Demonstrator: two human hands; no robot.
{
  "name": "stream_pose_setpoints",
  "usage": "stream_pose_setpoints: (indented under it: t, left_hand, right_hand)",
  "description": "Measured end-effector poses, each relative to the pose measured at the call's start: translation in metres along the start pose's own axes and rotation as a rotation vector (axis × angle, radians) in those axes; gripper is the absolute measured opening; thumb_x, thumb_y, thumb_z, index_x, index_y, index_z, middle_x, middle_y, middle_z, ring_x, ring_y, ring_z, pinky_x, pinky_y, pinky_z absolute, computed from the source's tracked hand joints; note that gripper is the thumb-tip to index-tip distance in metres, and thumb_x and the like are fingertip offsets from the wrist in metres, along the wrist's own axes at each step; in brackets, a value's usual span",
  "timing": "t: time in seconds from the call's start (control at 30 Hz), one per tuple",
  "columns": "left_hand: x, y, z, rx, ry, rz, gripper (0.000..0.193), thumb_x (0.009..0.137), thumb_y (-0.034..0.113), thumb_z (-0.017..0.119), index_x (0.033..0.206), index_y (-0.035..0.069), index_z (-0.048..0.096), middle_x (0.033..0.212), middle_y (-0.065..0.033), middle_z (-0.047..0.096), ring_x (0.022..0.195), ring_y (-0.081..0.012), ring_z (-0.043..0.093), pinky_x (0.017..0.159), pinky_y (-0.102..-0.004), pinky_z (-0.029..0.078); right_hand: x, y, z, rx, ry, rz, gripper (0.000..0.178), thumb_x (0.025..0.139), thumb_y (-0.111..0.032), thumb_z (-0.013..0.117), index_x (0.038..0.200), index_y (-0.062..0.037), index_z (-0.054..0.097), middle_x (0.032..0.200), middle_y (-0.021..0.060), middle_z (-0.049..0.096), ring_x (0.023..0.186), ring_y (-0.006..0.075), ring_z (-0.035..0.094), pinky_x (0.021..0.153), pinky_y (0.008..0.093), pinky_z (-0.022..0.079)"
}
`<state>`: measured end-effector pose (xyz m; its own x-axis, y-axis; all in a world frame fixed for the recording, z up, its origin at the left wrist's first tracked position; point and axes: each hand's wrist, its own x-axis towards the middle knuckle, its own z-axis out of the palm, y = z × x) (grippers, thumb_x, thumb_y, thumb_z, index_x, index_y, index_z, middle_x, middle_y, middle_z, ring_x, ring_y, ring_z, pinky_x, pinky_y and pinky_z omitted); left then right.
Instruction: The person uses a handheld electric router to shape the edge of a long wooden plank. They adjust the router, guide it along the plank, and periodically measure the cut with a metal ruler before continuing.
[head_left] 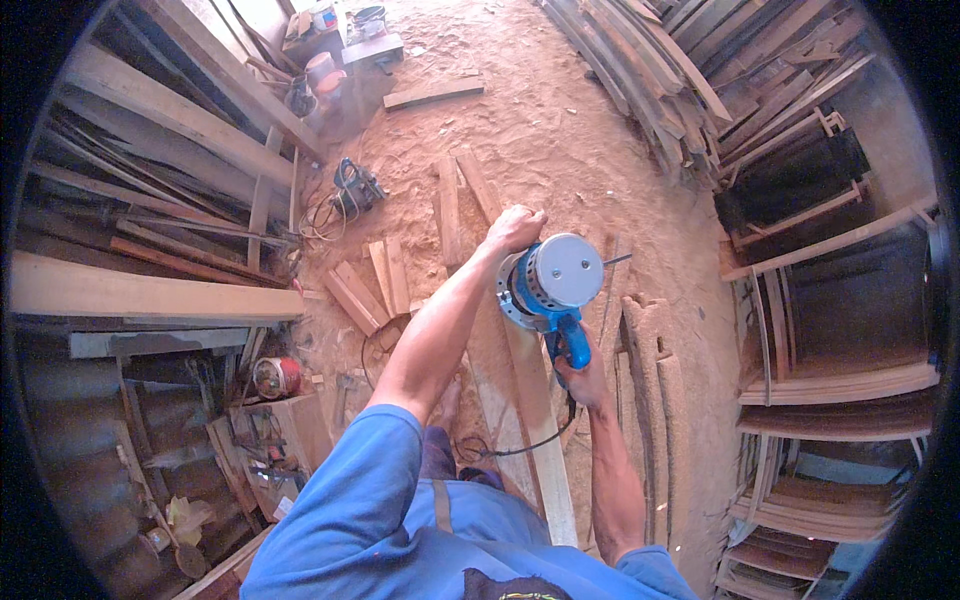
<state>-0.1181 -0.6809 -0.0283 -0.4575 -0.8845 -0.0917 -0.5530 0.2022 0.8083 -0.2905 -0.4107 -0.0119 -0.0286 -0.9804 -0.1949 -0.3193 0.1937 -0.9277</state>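
A blue router (525, 290) with a round grey cap stands over a long wooden board (535, 420) that runs from below the router toward my body. My right hand (585, 378) is closed around its blue near-side handle. On the opposite side of the router, my left hand (517, 228) is closed in a fist; the grip under its fingers is hidden. A black power cord (545, 438) curves from beneath the handle toward my legs. The cutter and the spot where it meets the wood are hidden beneath the router.
Short wooden pieces (355, 298) lie left of the board on the sawdust-covered ground, near another power tool (355, 188). Dusty slotted timbers (650, 380) lie at the right. Stacked planks (640, 70), curved boards (850, 385) and a timber rack (160, 285) line the sides.
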Motion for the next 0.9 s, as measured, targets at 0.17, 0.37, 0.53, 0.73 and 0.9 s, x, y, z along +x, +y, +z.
stream_pose_setpoints:
  t: [0.17, 0.37, 0.53, 0.73, 0.9]
  left_hand:
    - [-0.014, 0.01, 0.002, -0.123, 0.029, -0.067, 0.042, 0.091, 0.032, 0.049, 0.084, -0.007, 0.066, 0.084, -0.0301, 0.068, 0.08, -0.0392, 0.069, 0.074, -0.0499, 0.052]
    - [-0.026, 0.015, 0.007, -0.075, 0.034, -0.003, 0.045, 0.089, 0.033, 0.047, 0.08, -0.008, 0.063, 0.079, -0.0286, 0.066, 0.078, -0.0354, 0.069, 0.075, -0.0485, 0.051]
    - [-0.032, 0.016, 0.02, -0.098, 0.075, -0.053, 0.045, 0.091, 0.034, 0.046, 0.085, -0.007, 0.064, 0.085, -0.0297, 0.067, 0.08, -0.0378, 0.068, 0.076, -0.0485, 0.051]
    - [-0.045, 0.023, 0.027, -0.117, -0.001, -0.134, 0.047, 0.093, 0.037, 0.046, 0.089, -0.004, 0.067, 0.09, -0.028, 0.069, 0.087, -0.0381, 0.069, 0.082, -0.0483, 0.052]
    - [-0.061, 0.022, 0.041, -0.175, 0.011, -0.163, 0.048, 0.092, 0.038, 0.047, 0.087, -0.007, 0.064, 0.078, -0.0266, 0.065, 0.075, -0.0313, 0.067, 0.073, -0.0465, 0.051]
  right_hand:
    - [-0.014, -0.003, 0.003, 0.051, 0.036, -0.064, 0.076, 0.078, 0.008, 0.066, 0.149, -0.0059, 0.043, 0.106, 0.0019, 0.061, 0.093, 0.0129, 0.06, 0.084, 0.0297, 0.052]
    - [-0.025, 0.004, -0.002, 0.003, 0.011, -0.001, 0.077, 0.078, 0.008, 0.064, 0.151, -0.0054, 0.04, 0.114, 0.0041, 0.062, 0.098, 0.0143, 0.061, 0.087, 0.0309, 0.053]
    - [-0.039, 0.012, -0.003, 0.041, 0.035, -0.054, 0.078, 0.077, 0.007, 0.066, 0.15, -0.0043, 0.041, 0.116, 0.0071, 0.063, 0.1, 0.0167, 0.062, 0.089, 0.0322, 0.052]
    - [-0.054, 0.011, -0.008, 0.008, 0.036, -0.004, 0.073, 0.077, 0.006, 0.067, 0.146, -0.0019, 0.044, 0.118, 0.0095, 0.065, 0.103, 0.0193, 0.063, 0.094, 0.0335, 0.051]
    - [-0.072, 0.017, -0.007, 0.031, 0.056, -0.145, 0.072, 0.077, 0.006, 0.066, 0.145, -0.0016, 0.045, 0.118, 0.0103, 0.066, 0.102, 0.0209, 0.064, 0.094, 0.0347, 0.051]
